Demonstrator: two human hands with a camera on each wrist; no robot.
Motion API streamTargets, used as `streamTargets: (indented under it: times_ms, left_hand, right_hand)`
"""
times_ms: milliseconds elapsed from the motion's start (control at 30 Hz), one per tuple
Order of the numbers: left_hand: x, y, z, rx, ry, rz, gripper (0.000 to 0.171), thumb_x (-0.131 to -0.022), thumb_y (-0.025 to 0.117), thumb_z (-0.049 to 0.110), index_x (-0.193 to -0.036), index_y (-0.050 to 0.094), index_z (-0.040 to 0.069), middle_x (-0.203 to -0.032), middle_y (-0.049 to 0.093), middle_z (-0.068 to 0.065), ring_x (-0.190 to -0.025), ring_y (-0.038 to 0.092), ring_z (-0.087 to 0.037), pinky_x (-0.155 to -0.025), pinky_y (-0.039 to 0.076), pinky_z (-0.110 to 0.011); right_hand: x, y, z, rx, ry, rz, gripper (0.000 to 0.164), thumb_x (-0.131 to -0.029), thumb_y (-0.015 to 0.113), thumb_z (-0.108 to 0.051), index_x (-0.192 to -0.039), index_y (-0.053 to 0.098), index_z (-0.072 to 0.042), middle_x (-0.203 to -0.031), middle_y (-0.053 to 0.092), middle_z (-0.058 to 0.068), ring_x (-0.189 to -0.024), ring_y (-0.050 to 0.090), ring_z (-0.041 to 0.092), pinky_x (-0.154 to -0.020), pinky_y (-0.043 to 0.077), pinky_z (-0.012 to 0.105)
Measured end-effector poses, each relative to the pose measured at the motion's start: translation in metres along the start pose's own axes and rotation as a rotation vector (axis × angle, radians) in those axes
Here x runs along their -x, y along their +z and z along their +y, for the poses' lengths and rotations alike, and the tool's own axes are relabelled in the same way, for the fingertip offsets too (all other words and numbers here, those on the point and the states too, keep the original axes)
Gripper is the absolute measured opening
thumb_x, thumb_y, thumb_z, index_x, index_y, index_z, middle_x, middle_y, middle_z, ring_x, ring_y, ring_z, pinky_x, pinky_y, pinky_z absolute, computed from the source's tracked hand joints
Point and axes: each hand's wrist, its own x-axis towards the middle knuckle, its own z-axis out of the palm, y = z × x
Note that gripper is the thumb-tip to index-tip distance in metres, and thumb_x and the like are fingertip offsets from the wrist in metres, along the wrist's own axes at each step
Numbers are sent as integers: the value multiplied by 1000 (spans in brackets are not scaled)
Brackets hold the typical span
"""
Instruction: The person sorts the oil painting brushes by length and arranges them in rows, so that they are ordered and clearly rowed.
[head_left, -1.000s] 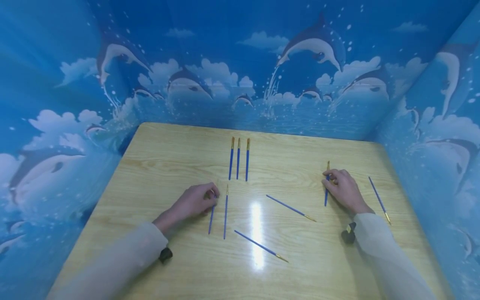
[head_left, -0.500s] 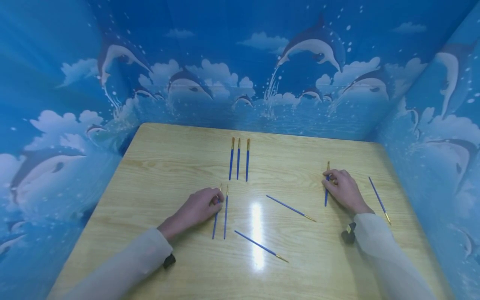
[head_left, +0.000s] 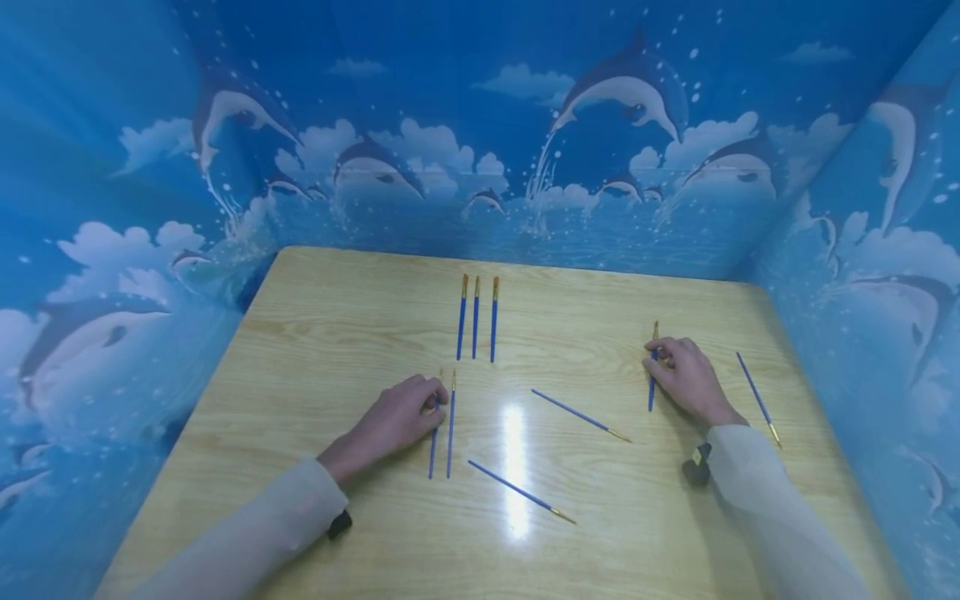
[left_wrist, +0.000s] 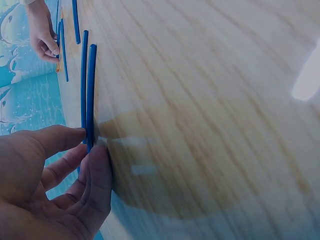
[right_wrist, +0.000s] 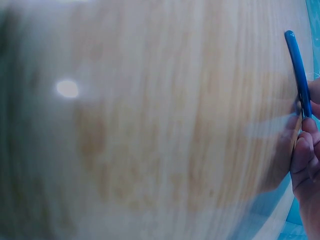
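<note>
My left hand [head_left: 405,412] pinches a slim blue paintbrush [head_left: 432,454] between thumb and fingertips, its bristle end pointing to the back. Close along its right side lies a second thin paintbrush [head_left: 451,433], almost parallel. In the left wrist view the two blue handles stand side by side, the held paintbrush [left_wrist: 91,90] just right of the other. Over on the right, my right hand [head_left: 688,377] pinches another blue paintbrush [head_left: 652,395], also with its bristles to the back. The right wrist view shows this handle [right_wrist: 298,70] at the fingertips, while its bristle end is hidden there.
Three paintbrushes [head_left: 476,321] lie in a row toward the back of the wooden table [head_left: 337,300]. Two slanted paintbrushes [head_left: 570,408] rest mid-table, bristles to the front right. One more paintbrush [head_left: 757,396] lies near the right edge. A dolphin-print curtain [head_left: 450,108] encloses the table.
My left hand has slid its paintbrush right and slightly toward me, closer to the neighbouring one, and has almost stopped over the last half second. The right hand stays in place.
</note>
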Motion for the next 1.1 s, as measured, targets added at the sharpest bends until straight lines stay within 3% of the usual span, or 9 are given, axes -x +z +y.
streamTargets:
  times_ms: [333,533,700,967,1100]
  left_hand:
    - [1,-2,0,-5,0,-1,18,-101,76,25,-119,74,20,-108,67,2,-98,63,-15,-91,58,-40]
    - [-2,-7,4,-92,47,18,17,-101,76,26,-117,75,21,-101,66,5,-87,60,-11,-80,56,-33]
    - [-3,-8,12,-153,149,-19,16,-101,76,27,-117,77,22,-107,68,6,-96,61,-12,-87,57,-35]
    - [-6,5,28,-200,399,-137,22,-104,74,28,-125,76,24,-128,72,2,-121,63,-18,-110,56,-42]
    - [-9,12,37,-221,508,-174,22,-106,71,30,-127,75,24,-127,73,5,-120,63,-14,-104,57,-35]
  right_hand:
    - [0,-1,-2,2,6,-5,39,-111,64,-23,-141,64,1,-128,61,29,-115,63,46,-98,54,65]
    - [0,0,-2,1,9,-2,39,-110,64,-23,-141,64,1,-127,62,28,-114,63,45,-98,54,64]
    - [1,-1,-2,3,4,1,38,-111,63,-23,-141,64,1,-127,62,28,-114,63,45,-98,54,64]
    - [1,-1,-3,3,6,0,39,-111,63,-23,-141,64,1,-127,62,29,-114,63,45,-98,54,64]
    - [1,-1,-3,7,11,-4,39,-111,63,-24,-141,63,1,-128,61,28,-114,63,45,-99,54,64]
